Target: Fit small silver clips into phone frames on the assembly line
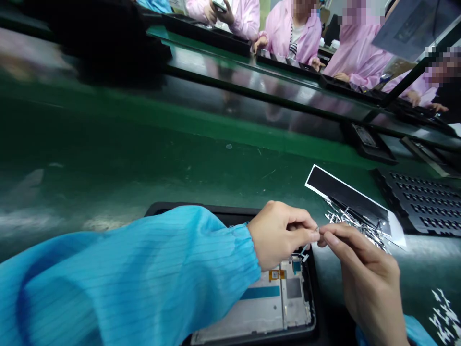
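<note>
My left hand (283, 235), in a blue sleeve, pinches a tiny thin strip (317, 229) between thumb and index finger. The fingertips of my right hand (370, 271) close on the same spot from the right. Most of the strip is hidden by the fingers. A small pale strip with a crosspiece (305, 257) shows just under the left fingertips; whether it joins the pinched piece is unclear. Below the hands lies an opened phone frame (266, 315) with a silvery inside, in a black tray (162, 207). My left sleeve covers much of both.
Right of the hands, small silvery strips (355, 223) are heaped beside a black sheet with white edges (345, 190). A black slotted tray (428, 204) stands farther right. White slips (444, 317) lie lower right. People in pink work across the green bench (216, 158).
</note>
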`<state>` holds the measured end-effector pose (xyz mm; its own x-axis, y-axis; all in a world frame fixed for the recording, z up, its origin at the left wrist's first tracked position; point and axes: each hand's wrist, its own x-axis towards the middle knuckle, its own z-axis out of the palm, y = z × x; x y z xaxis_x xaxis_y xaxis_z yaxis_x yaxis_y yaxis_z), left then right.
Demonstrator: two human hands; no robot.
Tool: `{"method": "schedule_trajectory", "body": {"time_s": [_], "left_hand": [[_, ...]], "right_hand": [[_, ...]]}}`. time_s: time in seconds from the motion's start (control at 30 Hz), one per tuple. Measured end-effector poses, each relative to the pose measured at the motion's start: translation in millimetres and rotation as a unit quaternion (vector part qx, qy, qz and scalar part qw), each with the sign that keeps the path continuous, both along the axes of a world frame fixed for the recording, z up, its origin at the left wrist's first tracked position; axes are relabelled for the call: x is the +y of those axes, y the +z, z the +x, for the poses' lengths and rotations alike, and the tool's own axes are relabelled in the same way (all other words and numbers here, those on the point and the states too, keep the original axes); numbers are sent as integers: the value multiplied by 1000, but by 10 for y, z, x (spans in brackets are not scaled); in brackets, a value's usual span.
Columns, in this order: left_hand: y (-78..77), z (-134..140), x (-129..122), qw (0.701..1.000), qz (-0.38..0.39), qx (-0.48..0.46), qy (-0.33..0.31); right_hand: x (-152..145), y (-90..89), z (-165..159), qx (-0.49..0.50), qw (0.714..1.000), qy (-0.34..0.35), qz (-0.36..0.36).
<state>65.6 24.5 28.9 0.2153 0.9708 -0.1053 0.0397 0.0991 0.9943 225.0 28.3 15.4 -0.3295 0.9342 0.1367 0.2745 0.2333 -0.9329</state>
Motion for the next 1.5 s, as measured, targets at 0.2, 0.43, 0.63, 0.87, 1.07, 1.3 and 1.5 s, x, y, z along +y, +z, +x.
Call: {"method": "schedule_trajectory", "body": {"time_s": [0.2,0.43,0.63,0.87,1.07,1.3,1.5], "left_hand": [[-24,11,-14,999,19,28,-8],[14,-11,60,992,-42,-102,66],[36,-16,42,988,-7,-136,74],[45,-69,106,987,-80,-139,24],[50,-108,126,965,-181,-132,-136],[38,-69,60,988,-118,-75,-64],[-15,-65,16,997,-11,21,-69]], "right_hand": [[-6,12,10,-11,1000,-1,9],[12,4,-23,-54,997,42,-42],[9,49,-49,-96,992,81,22],[1,89,2,-285,807,36,516],[-29,85,71,-361,747,90,551],[-63,109,-10,-140,966,4,216],[-8,111,48,-6,999,25,-21]]}}
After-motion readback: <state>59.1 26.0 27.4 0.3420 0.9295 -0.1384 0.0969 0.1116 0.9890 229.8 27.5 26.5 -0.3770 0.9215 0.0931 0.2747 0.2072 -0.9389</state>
